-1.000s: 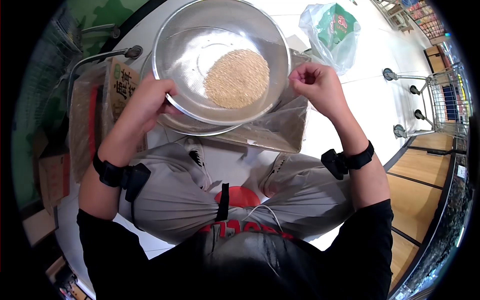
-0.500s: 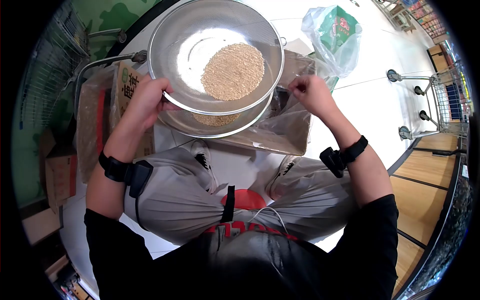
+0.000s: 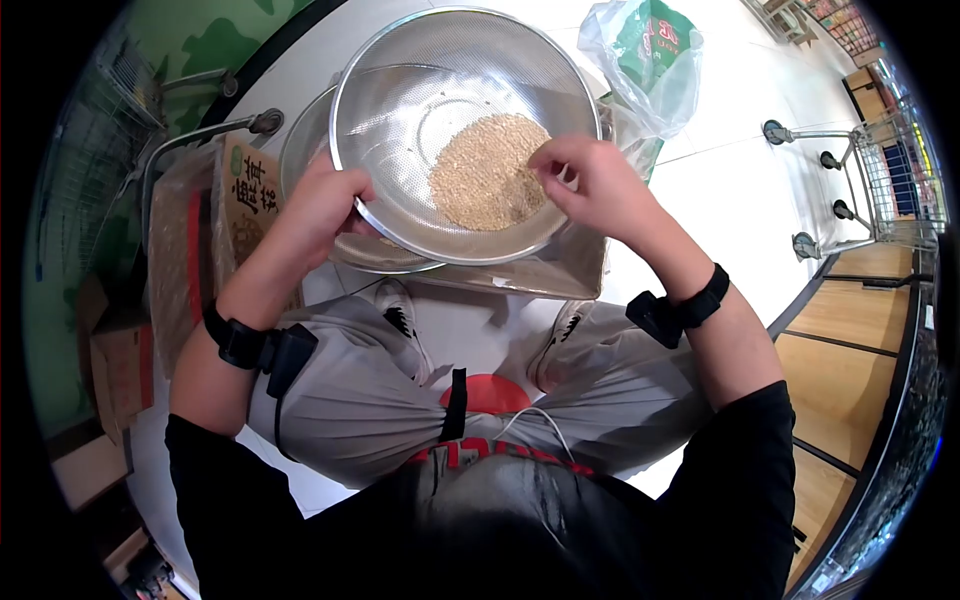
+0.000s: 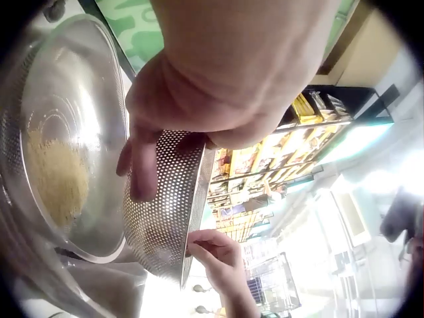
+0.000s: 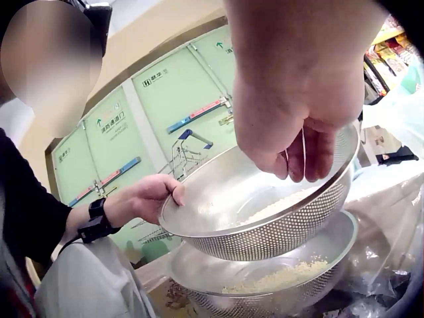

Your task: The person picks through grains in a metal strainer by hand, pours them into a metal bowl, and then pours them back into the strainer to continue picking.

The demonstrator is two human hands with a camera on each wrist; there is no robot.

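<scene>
The left hand [image 3: 325, 210] grips the near-left rim of a perforated metal sieve [image 3: 385, 115], thumb on the rim and fingers below, tilting it. A pile of pale tan grain [image 3: 482, 170] lies in the sieve. Over the right side of that pile is the right hand [image 3: 598, 190], thumb and fingertips close together; whether they pinch anything is too small to tell. In the right wrist view the right hand [image 5: 306, 132] hangs over the sieve [image 5: 265, 242]. A second sieve [image 5: 311, 298], below the first, also contains grain [image 5: 281, 277].
An open carton lined with plastic [image 3: 560, 272] stands under the sieves. A brown box [image 3: 240, 190] is at the left, a clear and green plastic bag [image 3: 665, 60] beyond the carton. Wheeled carts [image 3: 900, 190] stand at right and left, wooden panels [image 3: 835, 370] at lower right.
The right hand has moved left from beside the sieve to above the grain. The upper sieve and left hand have shifted right, showing more of the lower sieve's left edge.
</scene>
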